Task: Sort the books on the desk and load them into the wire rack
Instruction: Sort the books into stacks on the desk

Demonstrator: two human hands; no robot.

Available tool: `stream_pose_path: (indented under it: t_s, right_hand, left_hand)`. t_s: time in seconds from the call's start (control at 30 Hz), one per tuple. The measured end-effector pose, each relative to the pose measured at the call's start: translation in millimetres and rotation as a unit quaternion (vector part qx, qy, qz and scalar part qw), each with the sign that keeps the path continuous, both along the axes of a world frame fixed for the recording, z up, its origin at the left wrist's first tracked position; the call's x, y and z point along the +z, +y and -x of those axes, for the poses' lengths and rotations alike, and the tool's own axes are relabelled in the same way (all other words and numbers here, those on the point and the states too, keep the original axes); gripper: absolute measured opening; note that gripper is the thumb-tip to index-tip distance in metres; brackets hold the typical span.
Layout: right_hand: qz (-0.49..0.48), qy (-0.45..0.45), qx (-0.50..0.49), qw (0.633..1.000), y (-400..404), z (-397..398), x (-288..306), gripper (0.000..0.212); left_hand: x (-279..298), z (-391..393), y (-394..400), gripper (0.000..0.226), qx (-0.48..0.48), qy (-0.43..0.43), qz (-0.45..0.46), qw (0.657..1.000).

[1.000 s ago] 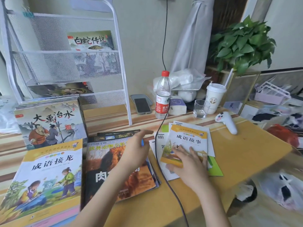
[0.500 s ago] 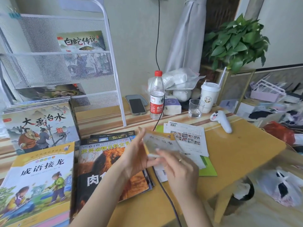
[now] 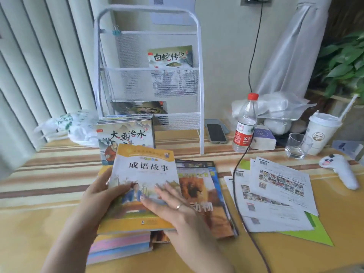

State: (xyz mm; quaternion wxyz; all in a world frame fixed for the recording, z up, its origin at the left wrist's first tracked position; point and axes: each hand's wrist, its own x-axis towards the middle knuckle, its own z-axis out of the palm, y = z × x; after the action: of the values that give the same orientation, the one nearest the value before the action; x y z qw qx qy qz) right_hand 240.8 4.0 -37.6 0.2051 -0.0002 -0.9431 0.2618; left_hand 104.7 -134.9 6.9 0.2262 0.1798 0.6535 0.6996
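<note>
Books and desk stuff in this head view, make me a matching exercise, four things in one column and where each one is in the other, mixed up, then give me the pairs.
Things:
1. yellow book
2. white snake book
3. phone
4. glass

Places:
A. upper shelf of the wire rack
B. between the bottle and the paper cup
C. under the left hand and right hand, on the near stack
D. flat on the desk, right of the rack's foot

Pairs: 1-C, 2-A, 3-D, 4-B
</note>
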Motion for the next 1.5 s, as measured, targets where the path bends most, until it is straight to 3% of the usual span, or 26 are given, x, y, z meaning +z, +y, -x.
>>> stream_pose_path:
  t_s: [0.1, 0.2, 0.27, 0.33, 0.53, 0.67, 0.73, 0.77, 0.83, 0.9, 0.97, 1.03, 1.17, 1.2, 1.3, 1.4, 1.5]
  right_hand:
    - [0.025, -0.045, 0.037, 0.998, -29, 26, -5, 0.089]
    - [0.022, -0.083, 0.023, 0.996, -46, 38, -13, 0.062]
    - [-0.005, -0.095, -0.008, 0.995, -50, 41, -18, 0.061]
    - [-0.008, -0.112, -0.025, 0.993, -48, 41, -20, 0.062]
    - [0.089, -0.117, -0.028, 0.989, -42, 44, -14, 0.047]
    - [0.116, -0.109, -0.049, 0.986, -36, 41, -13, 0.041]
    - [0.114, -0.113, -0.074, 0.984, -30, 37, -14, 0.039]
    - [0.117, -0.118, -0.08, 0.983, -27, 35, -15, 0.037]
    - [0.142, -0.119, -0.071, 0.98, -26, 34, -15, 0.036]
    - [0.155, -0.111, -0.054, 0.98, -28, 35, -14, 0.036]
    - [0.154, -0.089, -0.056, 0.982, -25, 32, -10, 0.037]
    - [0.152, -0.046, -0.095, 0.983, -11, 24, -2, 0.038]
    - [0.149, 0.065, -0.285, 0.945, 49, -16, 4, 0.043]
    - [0.149, 0.052, -0.354, 0.922, 68, -28, 2, 0.046]
    - [0.144, -0.123, -0.503, 0.843, 112, -63, -9, 0.064]
    - [0.076, -0.243, -0.508, 0.823, 123, -83, -30, 0.073]
    - [0.006, -0.231, -0.516, 0.825, 123, -88, -43, 0.064]
  left_hand:
    - [-14, 22, -30, 0.043, 0.072, 0.105, 0.045, 0.991]
    - [-38, 36, -38, 0.05, 0.103, 0.223, 0.133, 0.96]
    - [-55, 42, -37, 0.055, 0.102, 0.217, 0.185, 0.953]
    - [-67, 45, -35, 0.062, 0.085, 0.179, 0.179, 0.964]
    - [-70, 50, -32, 0.069, 0.037, 0.191, 0.137, 0.971]
    - [-70, 53, -35, 0.069, 0.022, 0.221, 0.191, 0.956]
    - [-69, 50, -34, 0.065, 0.014, 0.258, 0.27, 0.927]
    - [-67, 47, -31, 0.063, 0.01, 0.288, 0.343, 0.894]
    - [-56, 39, -23, 0.06, 0.02, 0.36, 0.493, 0.792]
    - [-40, 31, -9, 0.057, 0.034, 0.41, 0.551, 0.726]
    - [-25, 22, 13, 0.06, 0.02, 0.452, 0.536, 0.713]
    - [-15, 10, 41, 0.066, -0.02, 0.487, 0.48, 0.729]
    - [-10, -28, 109, 0.055, -0.106, 0.555, 0.318, 0.761]
    - [-11, -40, 126, 0.053, -0.145, 0.553, 0.286, 0.769]
    - [-19, -75, 174, 0.046, -0.253, 0.518, 0.253, 0.777]
    - [-40, -97, 209, 0.052, -0.312, 0.503, 0.321, 0.739]
    - [-62, -105, 224, 0.064, -0.32, 0.497, 0.375, 0.714]
